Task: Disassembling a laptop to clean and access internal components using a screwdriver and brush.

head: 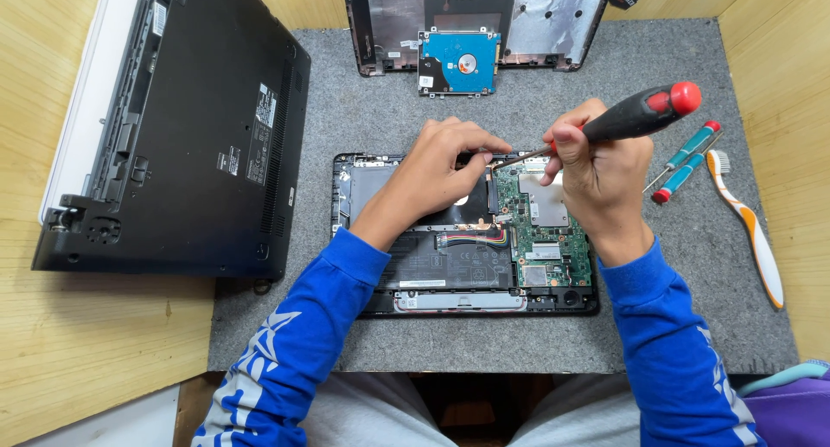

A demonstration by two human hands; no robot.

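Clearly, with our right hand (pixel 601 166) gripping the screwdriver (pixel 635 114) and our left hand (pixel 441 166) pinching near its tip, we risk slipping and gouging the green circuit board (pixel 540 231).

Screwdriver (pixel 635 114) — tilted over opened laptop (pixel 464 235).

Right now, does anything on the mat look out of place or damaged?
Nothing looks damaged. One oddity: a toothbrush lies at the mat's right edge beside two small screwdrivers, an unusual item among laptop parts.
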